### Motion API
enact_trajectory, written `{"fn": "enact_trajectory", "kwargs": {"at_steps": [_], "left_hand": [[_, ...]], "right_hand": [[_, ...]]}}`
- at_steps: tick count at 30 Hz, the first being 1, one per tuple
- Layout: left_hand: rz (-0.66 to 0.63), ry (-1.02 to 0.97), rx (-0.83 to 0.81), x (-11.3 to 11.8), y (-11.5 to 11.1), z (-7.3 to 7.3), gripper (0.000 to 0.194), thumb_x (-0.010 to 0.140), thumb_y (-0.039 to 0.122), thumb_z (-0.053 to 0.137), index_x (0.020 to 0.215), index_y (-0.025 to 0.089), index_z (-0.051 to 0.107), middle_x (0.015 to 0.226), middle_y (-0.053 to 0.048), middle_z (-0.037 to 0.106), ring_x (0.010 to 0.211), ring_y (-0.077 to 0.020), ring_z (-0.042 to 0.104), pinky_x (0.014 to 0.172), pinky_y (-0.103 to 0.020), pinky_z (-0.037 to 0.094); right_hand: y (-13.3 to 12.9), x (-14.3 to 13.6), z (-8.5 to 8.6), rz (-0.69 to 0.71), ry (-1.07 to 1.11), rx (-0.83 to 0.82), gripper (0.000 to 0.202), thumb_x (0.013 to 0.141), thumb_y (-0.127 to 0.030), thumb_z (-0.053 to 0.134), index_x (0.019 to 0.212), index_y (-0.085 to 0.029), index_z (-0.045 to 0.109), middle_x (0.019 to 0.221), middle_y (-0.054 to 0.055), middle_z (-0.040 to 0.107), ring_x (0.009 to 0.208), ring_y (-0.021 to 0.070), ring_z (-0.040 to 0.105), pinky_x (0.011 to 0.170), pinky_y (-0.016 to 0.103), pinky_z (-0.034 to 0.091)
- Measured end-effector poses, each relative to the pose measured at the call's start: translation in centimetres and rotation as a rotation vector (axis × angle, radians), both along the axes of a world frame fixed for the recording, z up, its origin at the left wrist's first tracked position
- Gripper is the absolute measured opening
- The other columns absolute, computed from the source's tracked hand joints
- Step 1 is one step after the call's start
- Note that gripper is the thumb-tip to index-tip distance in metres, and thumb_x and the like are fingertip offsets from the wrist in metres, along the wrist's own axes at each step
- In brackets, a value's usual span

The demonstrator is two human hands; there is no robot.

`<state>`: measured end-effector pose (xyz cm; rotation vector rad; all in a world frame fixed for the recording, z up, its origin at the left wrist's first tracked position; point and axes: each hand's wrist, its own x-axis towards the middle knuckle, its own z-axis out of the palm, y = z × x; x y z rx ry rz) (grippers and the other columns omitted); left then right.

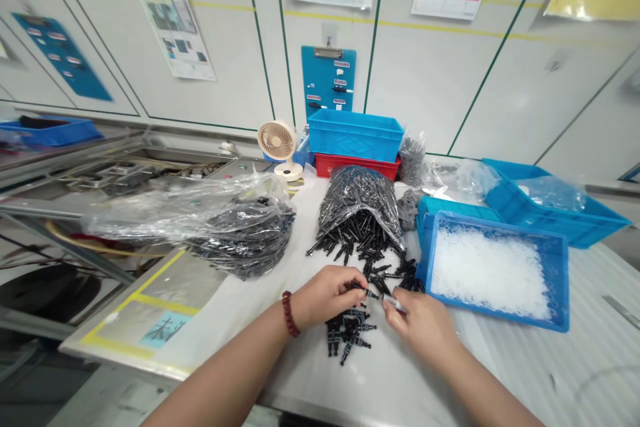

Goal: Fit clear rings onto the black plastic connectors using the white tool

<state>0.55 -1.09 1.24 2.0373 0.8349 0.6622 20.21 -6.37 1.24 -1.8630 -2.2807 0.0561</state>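
My left hand [327, 295], with a red bead bracelet [289, 314] at its wrist, is closed on a small black part [369, 293] that points to the right. Facing it, my right hand [425, 322] pinches a short light-grey tool [395, 303], its tip close to the black part. Below my hands lies a small pile of black parts with pale rings [350, 333]. Beyond them an open plastic bag [357, 193] spills loose black parts [383, 273] onto the table. A blue bin of small white rings [490, 273] stands tilted beside my right hand.
Another clear bag of black pieces [245, 233] lies to the left. At the back are a small fan [278, 141], a blue bin [355, 133] on a red bin [327, 165], and a clipboard [327, 80] on the wall. More blue bins [595, 217] stand at the right.
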Motion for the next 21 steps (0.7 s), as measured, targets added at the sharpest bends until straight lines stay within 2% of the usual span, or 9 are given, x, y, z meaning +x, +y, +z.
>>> {"fn": "enact_trajectory", "kwargs": {"at_steps": [2,5,7,10,12,15,19,21], "left_hand": [[-0.041,0.045,0.084,-0.5,0.4,0.4,0.011,0.076,0.013,0.051,0.077,0.015,0.062,0.073,-0.001,0.063,0.063,-0.0103,0.059,0.058,-0.017,0.044],[-0.087,0.078,0.262,-1.0,1.0,0.5,0.017,0.079,0.017,0.051,0.065,0.015,0.061,0.08,-0.003,0.063,0.075,-0.0124,0.057,0.073,-0.021,0.044],[0.009,0.127,0.374,-1.0,1.5,0.2,0.018,0.083,0.02,0.05,0.07,0.016,0.063,0.084,-0.004,0.062,0.08,-0.0146,0.056,0.079,-0.025,0.043],[0.132,0.294,0.505,-0.5,2.1,-0.6,0.017,0.083,0.014,0.049,0.088,0.017,0.064,0.09,-0.006,0.061,0.085,-0.0182,0.052,0.08,-0.03,0.042],[0.228,0.407,0.526,-0.2,2.6,-0.9,0.02,0.083,0.012,0.048,0.093,0.017,0.064,0.093,-0.007,0.06,0.086,-0.0199,0.051,0.078,-0.031,0.042],[0.39,0.497,0.49,-0.2,3.2,-0.9,0.016,0.084,0.015,0.05,0.088,0.017,0.066,0.089,-0.007,0.059,0.086,-0.0211,0.051,0.076,-0.031,0.042],[0.367,0.542,0.396,-0.3,3.0,-0.9,0.016,0.08,0.031,0.058,0.081,0.017,0.066,0.082,-0.006,0.06,0.08,-0.0208,0.055,0.071,-0.03,0.043],[0.333,0.572,0.367,-0.3,2.7,-0.9,0.017,0.078,0.033,0.061,0.078,0.016,0.065,0.081,-0.006,0.061,0.078,-0.0211,0.056,0.069,-0.029,0.042]], "right_hand": [[0.0,0.3,0.0,0.007,0.032,0.04,0.026,0.082,-0.033,0.042,0.059,-0.021,0.047,0.051,-0.001,0.057,0.049,0.0134,0.053,0.046,0.024,0.019],[0.1,0.6,-0.2,0.023,0.104,0.074,0.027,0.084,-0.033,0.038,0.062,-0.021,0.048,0.052,-0.001,0.057,0.049,0.0139,0.053,0.046,0.023,0.022],[0.1,0.6,-0.3,0.026,0.149,0.066,0.024,0.084,-0.031,0.036,0.066,-0.022,0.05,0.052,-0.001,0.057,0.049,0.0146,0.054,0.046,0.023,0.024],[0.1,0.5,-0.4,0.035,0.209,0.047,0.019,0.082,-0.025,0.035,0.081,-0.021,0.054,0.057,0.0,0.06,0.054,0.0164,0.056,0.047,0.023,0.029],[0.2,0.5,-0.5,0.047,0.244,0.047,0.023,0.082,-0.022,0.033,0.09,-0.02,0.054,0.066,0.002,0.064,0.06,0.0176,0.059,0.051,0.024,0.035],[0.3,0.6,-0.8,0.071,0.278,0.078,0.028,0.086,-0.023,0.03,0.1,-0.018,0.054,0.083,0.006,0.067,0.073,0.0197,0.062,0.061,0.028,0.044],[0.5,0.8,-1.2,0.115,0.275,0.139,0.032,0.09,-0.027,0.029,0.108,-0.018,0.053,0.101,0.009,0.065,0.086,0.0208,0.062,0.071,0.032,0.048],[0.4,0.8,-1.3,0.128,0.265,0.142,0.034,0.09,-0.027,0.029,0.111,-0.018,0.054,0.104,0.009,0.065,0.088,0.0204,0.063,0.072,0.032,0.05]]}}
